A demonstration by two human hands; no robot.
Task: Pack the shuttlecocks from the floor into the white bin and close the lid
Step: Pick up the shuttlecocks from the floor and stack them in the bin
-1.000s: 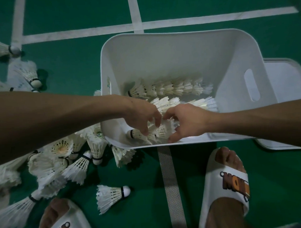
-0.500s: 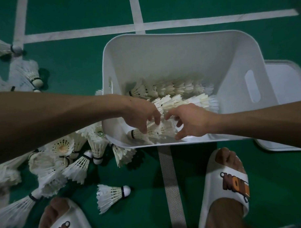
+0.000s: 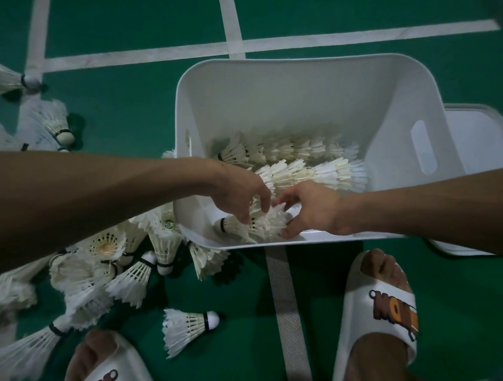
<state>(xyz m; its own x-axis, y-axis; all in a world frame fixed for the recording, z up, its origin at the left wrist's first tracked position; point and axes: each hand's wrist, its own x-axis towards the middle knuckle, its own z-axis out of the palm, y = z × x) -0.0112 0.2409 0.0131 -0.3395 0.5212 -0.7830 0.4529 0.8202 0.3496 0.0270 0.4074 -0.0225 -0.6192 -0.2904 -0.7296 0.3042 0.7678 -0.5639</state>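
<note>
White bin [image 3: 284, 103] with stacked shuttlecock rows [image 3: 300, 163], hands [image 3: 311, 208] inside

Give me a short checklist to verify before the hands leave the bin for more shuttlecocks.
1. Near row lies flat inside the bin: ok.
2. Left hand free of the feathers: not ok, fingers touch them.
3. Right hand free: not ok, it touches the row end.
4. Room left in the bin: ok, three rows only.
5. Floor pile in reach at the left: ok.
6. Lid ready beside the bin: ok, it lies on the right.
</note>
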